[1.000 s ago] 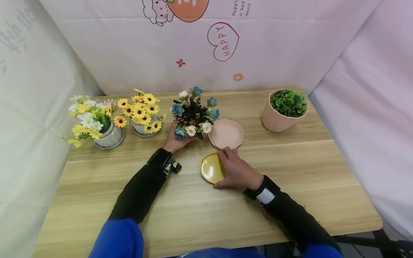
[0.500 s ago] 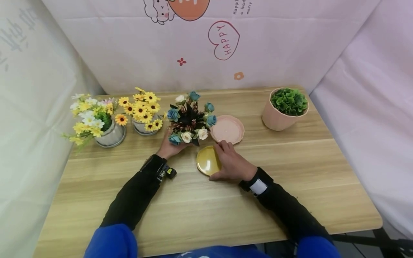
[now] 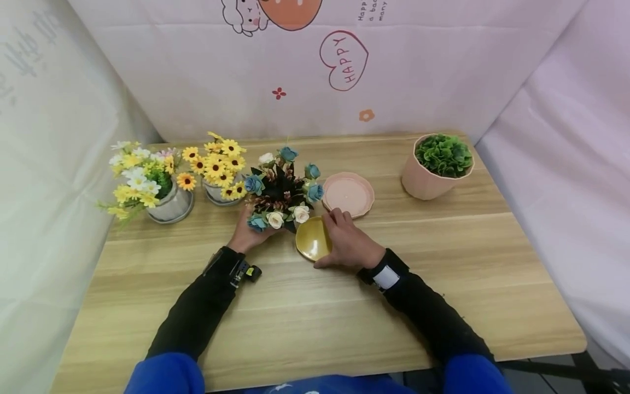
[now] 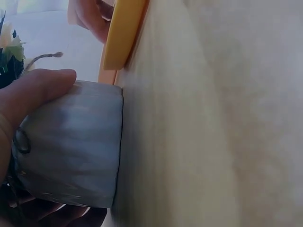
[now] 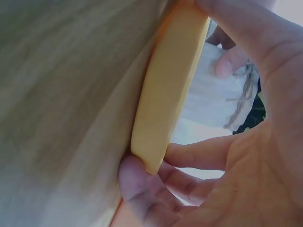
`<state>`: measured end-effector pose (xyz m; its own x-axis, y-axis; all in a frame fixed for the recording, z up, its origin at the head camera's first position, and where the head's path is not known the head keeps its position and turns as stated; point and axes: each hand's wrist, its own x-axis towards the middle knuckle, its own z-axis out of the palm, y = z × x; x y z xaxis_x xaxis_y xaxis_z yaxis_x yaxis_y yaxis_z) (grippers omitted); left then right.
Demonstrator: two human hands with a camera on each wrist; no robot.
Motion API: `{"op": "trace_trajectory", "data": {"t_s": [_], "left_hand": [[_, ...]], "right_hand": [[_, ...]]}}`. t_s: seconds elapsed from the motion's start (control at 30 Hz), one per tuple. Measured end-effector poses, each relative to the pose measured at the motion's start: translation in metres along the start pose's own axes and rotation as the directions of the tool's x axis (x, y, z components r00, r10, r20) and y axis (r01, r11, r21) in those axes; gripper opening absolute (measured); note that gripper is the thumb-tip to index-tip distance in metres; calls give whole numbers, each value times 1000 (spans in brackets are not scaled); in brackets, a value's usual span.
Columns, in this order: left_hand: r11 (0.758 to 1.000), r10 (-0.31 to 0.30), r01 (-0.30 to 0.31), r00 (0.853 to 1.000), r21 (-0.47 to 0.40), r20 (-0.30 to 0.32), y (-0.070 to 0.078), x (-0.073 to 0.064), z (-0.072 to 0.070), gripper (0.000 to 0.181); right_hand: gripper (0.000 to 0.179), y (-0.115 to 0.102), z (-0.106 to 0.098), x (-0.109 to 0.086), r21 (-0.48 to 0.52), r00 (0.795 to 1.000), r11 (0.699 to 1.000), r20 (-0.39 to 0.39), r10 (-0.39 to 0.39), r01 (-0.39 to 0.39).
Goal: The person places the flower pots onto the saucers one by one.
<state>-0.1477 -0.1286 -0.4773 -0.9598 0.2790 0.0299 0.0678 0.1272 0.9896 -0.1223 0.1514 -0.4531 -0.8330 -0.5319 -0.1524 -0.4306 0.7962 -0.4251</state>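
Two black-clad forearms [image 3: 189, 317], blue sleeves [image 3: 164, 375] above them, reach over the near edge of the wood-grain desk [image 3: 295, 328]. The right hand [image 3: 351, 241] has its grip pinched on the rim of a yellow saucer [image 3: 311, 239], thumb at one side and fingers at the other. That saucer is between the hands, just beside a pale grey pot [image 4: 71, 142]; whether it touches the desk I cannot tell. The left hand [image 3: 248, 232] has its grip wrapped round this pot, thumb on one side, fingers opposite. Twine [image 5: 247, 92] is tied about the pot, and blue and cream roses [image 3: 278, 191] spread over it. A pink saucer [image 3: 348, 194] lies on the desk just beyond the right hand. Farther off stand pots of white and yellow daisies [image 3: 140, 183] and of dark-centred yellow blooms [image 3: 219, 167] at left, and a pink planter [image 3: 424, 178] with green foliage [image 3: 443, 156] at right. Behind hangs a printed pale cloth [image 3: 418, 71].
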Motion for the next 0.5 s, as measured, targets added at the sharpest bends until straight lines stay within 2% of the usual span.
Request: {"op": "trace_trajectory", "data": {"t_s": [0.03,0.07,0.1,0.17,0.23,0.37,0.5], "left_hand": [[994,38,-34,999,105,-33,-1,-2,0,87],[988,56,-47,997,149,-55,-1,-3,1,86],[966,82,-57,993,252,-86,-1,-4,1,86],[953,103,-70,990,294,-99,0,-5,2,87],[934,151,-112,984,340,-91,1,-3,3,89],[908,261,-217,962,358,-80,5,-3,5,85],[923,236,-203,970,327,-65,15,-3,7,86]], "right_hand": [[113,0,0,0,2,1000,1000,-1,2,-2],[113,1,0,-1,4,1000,1000,-3,4,-4],[113,1,1,-1,6,1000,1000,-5,4,-4],[113,2,1,-1,4,1000,1000,-9,3,-3],[113,4,2,-1,1,1000,1000,-10,0,0],[113,5,1,0,-1,1000,1000,-11,-7,7],[116,6,1,0,12,1000,1000,-8,-22,22]]}}
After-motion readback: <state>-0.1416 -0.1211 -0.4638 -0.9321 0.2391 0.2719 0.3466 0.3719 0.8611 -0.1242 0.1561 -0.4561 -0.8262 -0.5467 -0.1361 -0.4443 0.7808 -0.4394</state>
